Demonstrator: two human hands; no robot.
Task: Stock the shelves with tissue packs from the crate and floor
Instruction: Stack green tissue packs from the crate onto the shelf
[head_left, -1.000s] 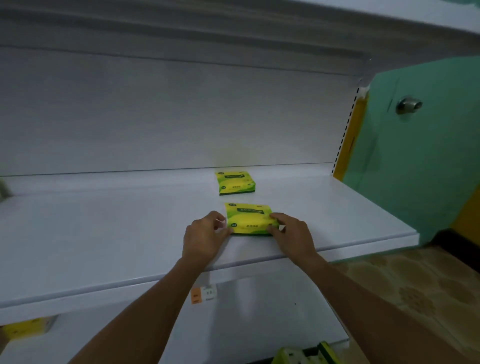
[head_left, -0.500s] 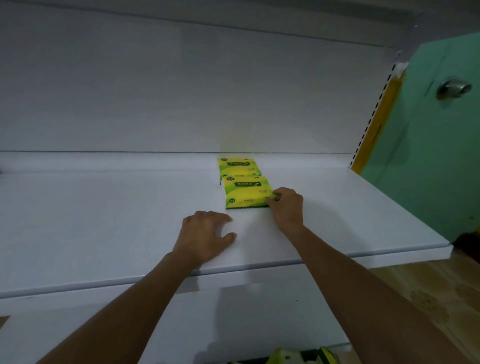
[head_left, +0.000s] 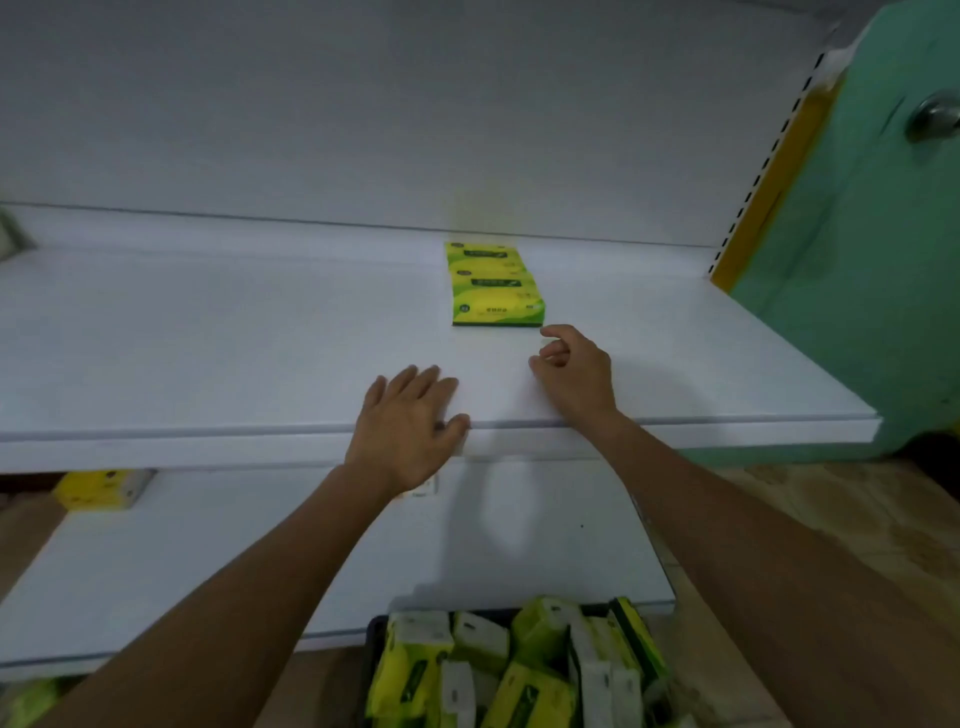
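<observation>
Head view, looking down on the stocking spot. Two packs (head_left: 496, 286) lying flat on upper shelf (head_left: 208, 338), one behind the other, edges touching, back one close to the rear wall (head_left: 363, 130); probably lined up that way to begin a row from the rear and keep the front free for more. Right grip (head_left: 571, 374) just beside the front pack's near corner, apart from it, fingers loosely curled round nothing. Left grip (head_left: 405, 426) wide, fingers straight and spread, palm down over the shelf's front edge, seemingly as a brace while leaning in. Packs: soft rectangular bricks in glossy yellow-green film, dark band along the base, likely yielding under a squeeze and sliding easily on the smooth white board. Below, lower shelf (head_left: 208, 571), same matte white; one yellow pack (head_left: 98, 488) far left under the upper shelf. Crate (head_left: 370, 675) on the floor (head_left: 805, 519) at the bottom edge, dark-walled, crammed with more packs standing and tilted at all angles, white ends showing. Most of the stocking left to do, judging by that load. Green door (head_left: 857, 260) with metal knob (head_left: 935, 122) at right.
</observation>
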